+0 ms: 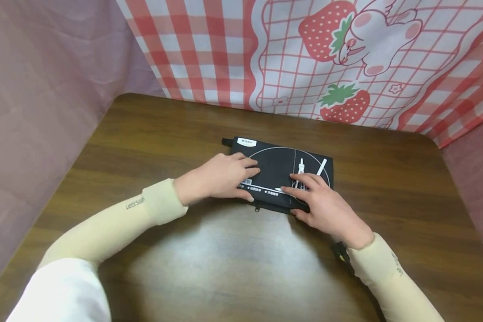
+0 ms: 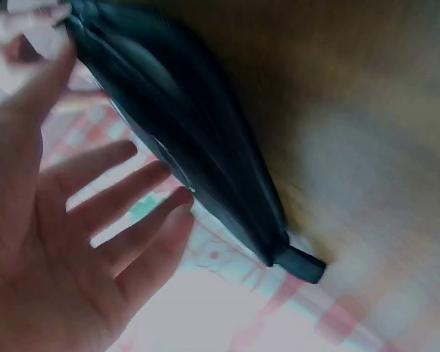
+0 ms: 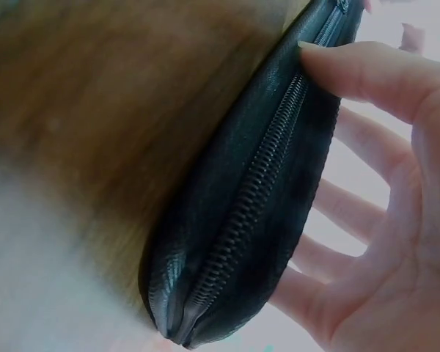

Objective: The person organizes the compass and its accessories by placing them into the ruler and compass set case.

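On the wooden table lies a black zippered pouch (image 1: 271, 163), printed in white with a large circle, small lettering and tool outlines. My left hand (image 1: 227, 176) rests over the pouch's left part, fingers spread. Its fingers reach toward the top face in the left wrist view, beside the black pouch (image 2: 183, 125). Over the right part is my right hand (image 1: 319, 201), fingers extended on the printed face. The right wrist view has its thumb (image 3: 367, 73) against the side with the closed zipper (image 3: 257, 183). A zipper pull (image 1: 257, 209) hangs at the near edge.
The brown wooden table (image 1: 177, 268) has rounded far corners. Behind it hangs a red-and-white checked cloth (image 1: 209, 53) with strawberries. Pink fabric (image 1: 56, 67) covers the left side. A small dark object (image 1: 340, 251) shows by the right wrist.
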`<state>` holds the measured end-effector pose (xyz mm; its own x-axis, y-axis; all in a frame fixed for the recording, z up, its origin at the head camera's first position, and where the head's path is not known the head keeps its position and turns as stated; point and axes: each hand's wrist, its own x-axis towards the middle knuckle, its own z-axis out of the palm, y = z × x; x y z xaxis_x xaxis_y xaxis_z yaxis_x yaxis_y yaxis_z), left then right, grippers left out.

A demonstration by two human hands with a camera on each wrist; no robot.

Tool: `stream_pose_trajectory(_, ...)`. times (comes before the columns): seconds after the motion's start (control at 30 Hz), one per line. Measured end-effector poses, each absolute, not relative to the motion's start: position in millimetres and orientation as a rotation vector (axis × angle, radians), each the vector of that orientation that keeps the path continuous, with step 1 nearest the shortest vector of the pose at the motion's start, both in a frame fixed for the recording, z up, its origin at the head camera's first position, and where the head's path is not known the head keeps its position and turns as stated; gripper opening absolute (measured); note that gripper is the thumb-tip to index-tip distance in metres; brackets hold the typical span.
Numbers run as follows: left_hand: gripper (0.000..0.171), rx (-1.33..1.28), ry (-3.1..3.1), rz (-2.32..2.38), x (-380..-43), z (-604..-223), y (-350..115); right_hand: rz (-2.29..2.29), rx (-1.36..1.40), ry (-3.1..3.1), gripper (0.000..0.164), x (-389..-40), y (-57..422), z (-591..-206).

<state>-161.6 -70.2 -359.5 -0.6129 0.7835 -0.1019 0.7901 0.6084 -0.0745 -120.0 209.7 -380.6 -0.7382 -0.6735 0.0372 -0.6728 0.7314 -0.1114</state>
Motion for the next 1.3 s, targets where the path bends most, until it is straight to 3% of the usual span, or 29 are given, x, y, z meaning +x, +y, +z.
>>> stream_pose_trajectory(0.13,0.043,1.571,2.888,-0.163,-136,-361,-69,-0.19,-1.121,2.92,0.058,-120,210,-381)
stream_pose_trajectory(0.23,0.031,1.495,2.899,-0.039,-117,-367,-65,-0.182,-1.112,2.928,0.057,-120,209,-381)
stream_pose_trajectory(0.4,0.033,1.013,2.81,0.3,-109,-373,-61,-0.17,-1.093,2.935,0.057,-121,209,-380)
stream_pose_trajectory(0.53,0.028,0.868,2.748,0.417,-114,-375,-60,-0.173,-1.089,2.918,0.057,-122,208,-378)
stream_pose_trajectory(0.83,0.034,1.112,3.02,-0.085,-98,-383,-34,-0.182,-1.048,2.901,0.054,-120,208,-379)
stream_pose_trajectory(1.0,0.018,1.106,3.074,-0.299,-96,-382,-21,-0.182,-1.037,2.91,0.054,-120,206,-379)
stream_pose_trajectory(1.3,0.017,1.108,3.076,-0.302,-93,-384,-17,-0.163,-1.035,2.906,0.054,-119,208,-378)
